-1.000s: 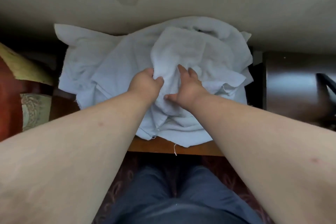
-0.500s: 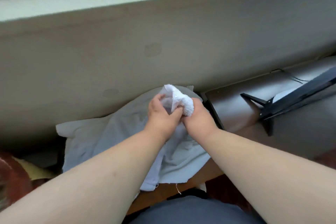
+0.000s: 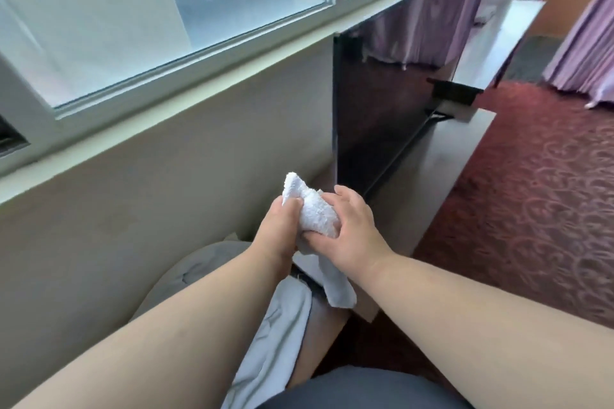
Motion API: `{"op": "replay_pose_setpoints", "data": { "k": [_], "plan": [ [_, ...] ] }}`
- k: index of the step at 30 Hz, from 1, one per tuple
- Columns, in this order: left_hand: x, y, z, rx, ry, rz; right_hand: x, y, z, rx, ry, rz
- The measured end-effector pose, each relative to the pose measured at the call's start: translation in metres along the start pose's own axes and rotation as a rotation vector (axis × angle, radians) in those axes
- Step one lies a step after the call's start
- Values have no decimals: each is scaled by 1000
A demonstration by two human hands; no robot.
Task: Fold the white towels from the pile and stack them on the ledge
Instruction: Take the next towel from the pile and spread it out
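A small white towel (image 3: 315, 212) is bunched up between both hands, lifted above the pile, with one end hanging down to about the table's edge. My left hand (image 3: 280, 226) grips its left side, the thumb pressed into the cloth. My right hand (image 3: 349, 229) holds its right side with the fingers curled round it. Below my left forearm lies the pile of pale white cloths (image 3: 279, 335), partly hidden by my arms. The pale window ledge (image 3: 186, 90) runs across the wall above, under the window.
A dark flat screen (image 3: 382, 103) stands on a low dark cabinet (image 3: 442, 163) just right of my hands. Red patterned carpet (image 3: 538, 196) covers the floor to the right. Purple curtains (image 3: 591, 43) hang at the far right. The beige wall (image 3: 149, 183) faces me.
Both hands pulled one small towel off the pile and raised it. My view has swung up and to the right, from the pile to the window, ledge and screen.
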State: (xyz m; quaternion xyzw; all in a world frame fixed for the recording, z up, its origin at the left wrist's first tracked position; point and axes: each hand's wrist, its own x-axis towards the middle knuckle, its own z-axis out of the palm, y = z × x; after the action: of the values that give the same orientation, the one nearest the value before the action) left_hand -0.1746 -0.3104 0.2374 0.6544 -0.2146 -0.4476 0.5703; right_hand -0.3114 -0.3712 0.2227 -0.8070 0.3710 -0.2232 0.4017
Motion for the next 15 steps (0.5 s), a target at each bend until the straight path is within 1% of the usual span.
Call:
{"op": "replay_pose_setpoints", "data": {
  "k": [4,8,10,12,15],
  "plan": [
    [0,1,107,60,-140,35,-22,55,-84,79,80,29],
    [-5,0,223,115,-201,72,-40,110,-185,108,114,18],
    [-4,0,279,164,-251,115,-48,136,-234,105,146,32],
    [-3,3,331,217,-344,182,-56,159,-278,122,179,31],
    [-1,6,397,253,-430,247,-64,189,-332,175,234,71]
  ]
}}
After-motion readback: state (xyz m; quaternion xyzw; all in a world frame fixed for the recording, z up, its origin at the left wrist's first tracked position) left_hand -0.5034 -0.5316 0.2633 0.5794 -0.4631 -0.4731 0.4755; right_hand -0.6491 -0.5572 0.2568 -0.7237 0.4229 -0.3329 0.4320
